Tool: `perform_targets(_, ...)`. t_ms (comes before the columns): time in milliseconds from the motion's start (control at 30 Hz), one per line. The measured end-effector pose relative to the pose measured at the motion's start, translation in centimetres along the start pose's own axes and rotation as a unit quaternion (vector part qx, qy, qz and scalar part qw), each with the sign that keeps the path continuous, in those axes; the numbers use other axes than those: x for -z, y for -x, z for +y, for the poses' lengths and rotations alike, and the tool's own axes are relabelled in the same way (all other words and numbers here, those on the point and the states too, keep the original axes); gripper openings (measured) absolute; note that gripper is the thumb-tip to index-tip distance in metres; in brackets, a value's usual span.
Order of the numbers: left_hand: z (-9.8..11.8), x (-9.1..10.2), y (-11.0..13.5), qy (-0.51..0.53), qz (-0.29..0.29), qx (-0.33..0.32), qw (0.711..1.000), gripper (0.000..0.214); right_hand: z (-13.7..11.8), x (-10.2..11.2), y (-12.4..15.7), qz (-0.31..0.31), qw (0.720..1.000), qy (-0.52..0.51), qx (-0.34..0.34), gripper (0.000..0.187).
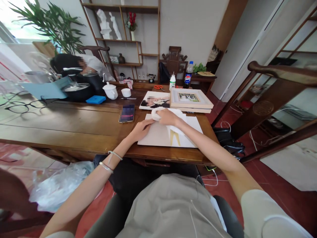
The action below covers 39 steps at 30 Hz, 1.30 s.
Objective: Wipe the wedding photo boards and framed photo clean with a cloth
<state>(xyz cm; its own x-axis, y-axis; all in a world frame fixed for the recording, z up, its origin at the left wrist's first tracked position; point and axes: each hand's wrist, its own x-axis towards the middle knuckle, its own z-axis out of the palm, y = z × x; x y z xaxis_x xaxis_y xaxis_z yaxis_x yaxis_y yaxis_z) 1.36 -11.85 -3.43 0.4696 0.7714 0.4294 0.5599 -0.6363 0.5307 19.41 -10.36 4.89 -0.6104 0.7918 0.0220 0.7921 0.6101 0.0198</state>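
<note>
A flat white board [156, 137] with a yellow figure on its right half lies near the table's front edge. My left hand [141, 130] rests on the board's left edge, fingers stretched out flat. Bunched under my right hand [168, 118] is a white cloth [156, 113], pressed on the upper part of the board with the fingers closed around it. Part of the cloth and the board is hidden by my right hand and forearm.
Behind the board are a photo print [155, 101] and stacked picture frames [205, 100]. A phone [126, 113] lies left. Farther back stand a cola bottle [188, 75], a white bottle [172, 82], orange scissors [158, 87], a white teapot [110, 91] and pots [76, 92]. Another person [96, 67] leans beyond.
</note>
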Motion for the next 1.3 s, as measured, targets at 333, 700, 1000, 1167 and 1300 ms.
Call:
perform_targets(333,-0.3,-0.1,0.0,0.001,0.003,-0.006,1.000,0.039,-1.0,0.7,-4.4,-0.017,0.999,-0.045,0.002,0.028)
perform_targets(700,0.0,0.0,0.1,0.019,0.002,-0.001,1.000,0.039,8.2,0.1,8.8,0.004,0.993,-0.004,-0.115,0.026)
perform_targets(1000,-0.2,0.0,0.2,0.029,0.007,0.000,1.000,0.038,7.7,2.4,17.9,-0.026,0.997,0.003,-0.072,0.018)
perform_targets(1167,-0.2,0.0,0.2,0.020,0.005,-0.003,1.000,0.038,6.2,3.3,16.6,0.077,0.991,0.068,-0.080,0.030)
perform_targets(1300,-0.1,0.0,0.2,0.025,0.007,-0.004,1.000,0.038,7.3,-0.2,13.2,0.072,0.994,0.071,-0.033,0.037)
